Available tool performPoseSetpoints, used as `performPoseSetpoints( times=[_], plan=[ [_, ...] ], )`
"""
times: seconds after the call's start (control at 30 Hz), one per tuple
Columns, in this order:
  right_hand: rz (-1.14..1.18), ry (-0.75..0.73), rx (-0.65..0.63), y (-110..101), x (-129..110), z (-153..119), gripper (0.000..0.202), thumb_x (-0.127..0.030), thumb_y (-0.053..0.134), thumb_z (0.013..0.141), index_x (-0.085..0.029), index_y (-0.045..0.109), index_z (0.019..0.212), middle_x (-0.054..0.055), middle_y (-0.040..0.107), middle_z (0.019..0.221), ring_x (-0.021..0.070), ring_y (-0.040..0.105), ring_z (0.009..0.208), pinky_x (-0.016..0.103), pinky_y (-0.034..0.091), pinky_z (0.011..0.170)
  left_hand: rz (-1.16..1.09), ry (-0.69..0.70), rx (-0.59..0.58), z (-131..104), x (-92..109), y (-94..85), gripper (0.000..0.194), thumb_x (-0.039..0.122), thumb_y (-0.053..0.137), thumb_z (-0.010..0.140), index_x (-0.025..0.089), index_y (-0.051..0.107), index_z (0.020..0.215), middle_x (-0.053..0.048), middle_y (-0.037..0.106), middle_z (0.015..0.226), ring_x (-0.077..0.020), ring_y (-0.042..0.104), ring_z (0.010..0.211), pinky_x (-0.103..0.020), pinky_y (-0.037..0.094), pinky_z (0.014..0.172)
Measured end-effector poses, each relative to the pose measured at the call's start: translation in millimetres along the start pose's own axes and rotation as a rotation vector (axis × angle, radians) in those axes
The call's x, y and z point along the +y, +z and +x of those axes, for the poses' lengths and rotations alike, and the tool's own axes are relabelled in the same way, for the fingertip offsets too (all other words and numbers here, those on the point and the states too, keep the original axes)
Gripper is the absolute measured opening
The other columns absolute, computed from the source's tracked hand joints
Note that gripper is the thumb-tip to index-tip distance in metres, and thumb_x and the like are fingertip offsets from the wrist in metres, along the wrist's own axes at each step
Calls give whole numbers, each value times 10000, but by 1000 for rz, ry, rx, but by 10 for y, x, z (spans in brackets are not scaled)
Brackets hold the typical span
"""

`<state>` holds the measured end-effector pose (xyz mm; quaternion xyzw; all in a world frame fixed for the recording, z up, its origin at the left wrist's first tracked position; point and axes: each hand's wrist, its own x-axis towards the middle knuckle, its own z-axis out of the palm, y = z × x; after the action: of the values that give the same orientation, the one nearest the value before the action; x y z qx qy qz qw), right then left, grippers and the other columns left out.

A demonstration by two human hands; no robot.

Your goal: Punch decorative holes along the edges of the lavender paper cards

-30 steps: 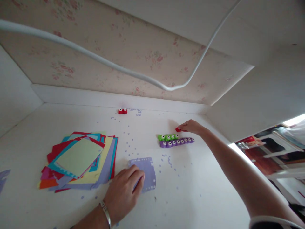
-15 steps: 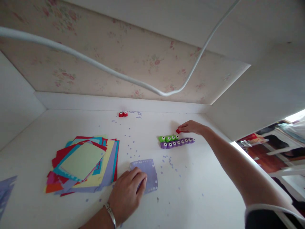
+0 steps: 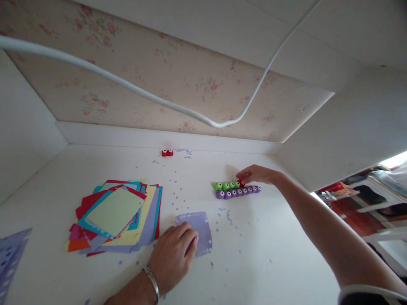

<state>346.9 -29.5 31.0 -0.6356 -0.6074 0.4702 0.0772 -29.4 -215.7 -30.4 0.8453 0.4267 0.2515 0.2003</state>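
My right hand (image 3: pixel 251 173) pinches a small red piece (image 3: pixel 241 183) at the right end of a row of green pieces with eye dots (image 3: pixel 226 186). A longer row of purple eye pieces (image 3: pixel 238 192) lies along the near side of the green row. My left hand (image 3: pixel 178 250), with a silver bracelet at the wrist, rests with curled fingers on a purple paper square (image 3: pixel 203 233) with punched edges. Whether those fingers hold anything is hidden.
A fanned stack of coloured paper (image 3: pixel 116 212) lies at left. Two red eye pieces (image 3: pixel 167 153) sit near the back edge. Purple paper dots are scattered about. Another purple sheet (image 3: pixel 12 258) is at far left. A white cable (image 3: pixel 190 112) hangs across the view.
My right hand has lowered the red piece from just behind the green row to that row's right end. My left hand stays on the purple paper. The camera view has shifted slightly.
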Motion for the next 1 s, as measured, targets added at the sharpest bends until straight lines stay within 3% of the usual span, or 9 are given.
performPoseSetpoints(
  times=[0.13,0.27,0.37,0.43,0.53,0.63,0.83,1.0],
  plan=[
    [19,-16,34,-23,-98,-22,381,-161,798,586,-250,753,954,63,725,1066,220,675,960,331,541,842,13,13,5,11,1,-3,157,175,438,927,219,585,899,-19,602,847,-186,576,771,-347,465,730],
    [-293,-191,290,67,-454,156,224,-240,631,810,-166,741,991,113,749,918,211,701,820,346,564,766,59,55,29,-14,18,4,152,156,438,921,211,576,887,-22,593,827,-181,571,755,-348,468,731],
    [-435,-293,337,402,-872,487,253,-249,554,867,-150,729,1021,122,744,888,230,695,794,397,545,797,144,146,15,-67,49,13,127,127,465,887,205,565,900,-30,593,835,-195,569,749,-375,473,721],
    [-491,-395,312,739,-1175,768,290,-233,550,869,-192,689,1120,94,716,1058,222,673,925,389,493,910,197,208,6,-106,69,12,137,118,486,859,200,559,941,-35,599,848,-204,568,742,-392,477,713],
    [-556,-547,279,1238,-1581,1192,449,-179,496,889,-187,525,1337,90,521,1381,216,543,1190,365,380,1047,240,241,16,-142,69,-16,168,119,505,842,193,553,985,-41,602,844,-204,566,726,-392,481,700],
    [-616,-635,235,1525,-1840,1514,515,-130,453,901,-177,423,1412,71,360,1502,213,366,1349,350,289,1107,229,211,45,-131,5,-80,144,117,507,844,190,558,958,-49,603,845,-201,567,726,-378,481,682],
    [-697,-651,196,1540,-1938,1669,393,-216,520,903,-173,549,1293,98,573,1321,261,508,1214,394,353,1029,76,233,89,-47,-162,-169,205,217,532,872,180,576,1069,-103,603,1112,-252,564,1020,-441,469,898],
    [-669,-613,251,1571,-1941,1485,254,-246,564,885,-168,633,1116,99,682,1124,237,616,1031,342,440,897,75,240,-28,-46,-168,-120,399,334,596,841,235,546,1224,-112,453,1377,-298,404,1278,-514,329,1065]
  ],
)
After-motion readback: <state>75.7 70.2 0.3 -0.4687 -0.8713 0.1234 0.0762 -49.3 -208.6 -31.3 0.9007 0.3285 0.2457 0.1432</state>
